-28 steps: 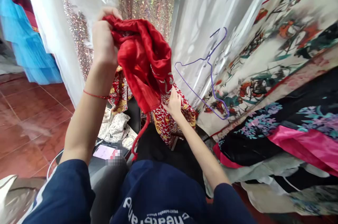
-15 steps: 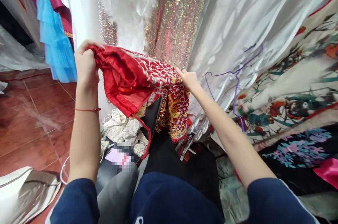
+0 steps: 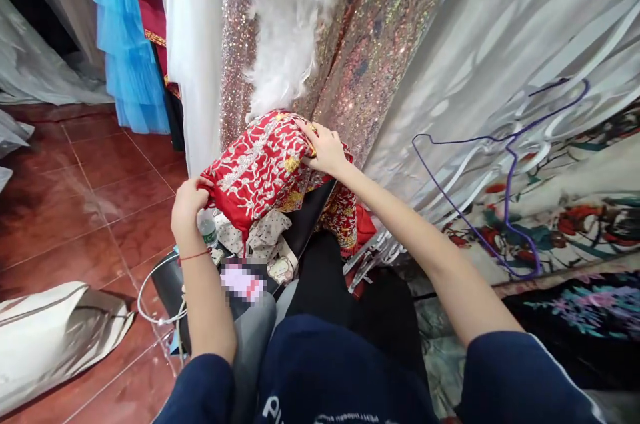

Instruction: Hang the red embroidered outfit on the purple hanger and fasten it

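A red embroidered garment (image 3: 255, 164), patterned in silver and gold, is stretched between my hands above the dark seat. My left hand (image 3: 189, 207) is closed on its plain red edge at the left. My right hand (image 3: 329, 152) lies on the embroidered side, thumb and forefinger spread over the cloth. A red cord (image 3: 245, 244) hangs from the lower left corner. Part of the garment drapes down on the right beside my dark-clothed leg. Below it is a polka-dot cloth (image 3: 267, 235), with a clear bottle (image 3: 207, 231) near my left wrist.
A purple hanger (image 3: 507, 144) hangs at the right, among white hangers. Sequined fabric (image 3: 373, 77) and white feathery fabric (image 3: 285, 31) hang ahead. A pale bag (image 3: 55, 337) lies on the red tiles (image 3: 95, 211). A blurred pink item (image 3: 243, 282) rests on the seat beside a white cable (image 3: 145, 307).
My left hand has come down and right with the garment's edge. The garment has turned from its open red lining to its embroidered face. My right hand's pinch has loosened into spread fingers.
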A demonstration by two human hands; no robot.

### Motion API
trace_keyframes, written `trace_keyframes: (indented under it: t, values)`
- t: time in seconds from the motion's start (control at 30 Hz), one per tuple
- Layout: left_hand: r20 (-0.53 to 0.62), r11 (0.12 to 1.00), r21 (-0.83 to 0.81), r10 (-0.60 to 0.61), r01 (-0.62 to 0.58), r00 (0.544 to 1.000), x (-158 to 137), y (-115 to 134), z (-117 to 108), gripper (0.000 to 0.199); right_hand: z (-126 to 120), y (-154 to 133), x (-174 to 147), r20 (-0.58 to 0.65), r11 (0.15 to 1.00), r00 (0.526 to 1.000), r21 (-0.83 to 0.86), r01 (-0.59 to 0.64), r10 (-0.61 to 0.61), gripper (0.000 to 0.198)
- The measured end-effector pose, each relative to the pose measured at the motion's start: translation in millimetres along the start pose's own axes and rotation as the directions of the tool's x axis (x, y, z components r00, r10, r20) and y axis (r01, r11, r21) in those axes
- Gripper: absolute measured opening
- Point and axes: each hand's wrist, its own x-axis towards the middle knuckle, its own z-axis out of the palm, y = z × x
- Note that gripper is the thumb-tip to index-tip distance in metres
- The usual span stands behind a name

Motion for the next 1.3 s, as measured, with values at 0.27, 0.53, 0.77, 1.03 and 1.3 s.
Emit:
trace_keyframes:
  t: [0.27,0.53,0.77,1.03,1.3]
  values:
    - [0.269,0.901,0.344,0.175,-0.265,0.947,-9.5,36.5,30.6,0.033,13.9,13.6,-6.8,-0.048,0.994,0.993,0.000,0.108,-0.108,0.082]
    - [0.288,0.840,0.212,0.434,-0.499,0.853,-58.5,76.1,39.3,0.047,7.2,8.4,-6.6,-0.082,0.989,0.989,0.066,0.132,-0.126,0.078]
    - [0.352,0.790,0.124,0.531,-0.600,0.771,-93.8,101.5,30.2,0.049,-5.5,-16.7,-8.2,-0.076,0.936,0.933,-0.052,0.348,-0.351,0.066]
    - [0.581,0.747,0.308,0.343,-0.590,0.738,-120.4,118.8,10.5,0.032,-4.6,-80.7,-3.9,0.155,0.697,0.739,-0.253,0.671,-0.655,0.043]
    - [0.691,0.688,0.126,0.456,-0.715,0.561,-153.2,121.6,16.7,0.029,-26.9,-103.1,10.8,0.123,0.941,0.934,0.086,0.327,-0.336,0.030]
